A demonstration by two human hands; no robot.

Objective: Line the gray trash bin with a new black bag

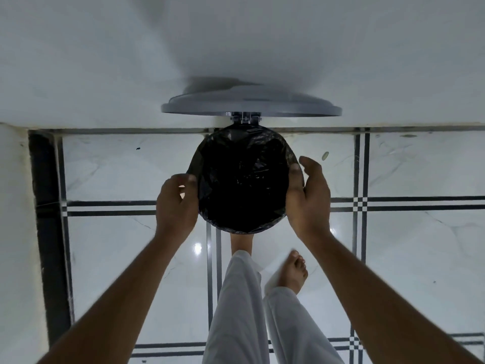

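While gripping the rim, left hand point(176, 203) fingers point(183, 179) pinched on crinkled glossy black bag point(241, 182). Right hand point(308, 195) spread open, palm against bag's side. Bag stretched over round gray bin, rim fully covered. Lid point(250, 107) raised against white wall point(105, 61). Bin on marble-patterned tiled floor point(118, 166).

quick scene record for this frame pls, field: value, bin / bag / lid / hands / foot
bin: round, on the tiled floor against the wall; body hidden under the black bag
bag: spread over the rim, covers the whole opening
lid: gray lid open, raised on its rear hinge
left hand: fingers curled on the bag at the left rim
right hand: palm against the right rim, fingers spread
foot: one bare foot at the bin's base, likely on a pedal (not visible)
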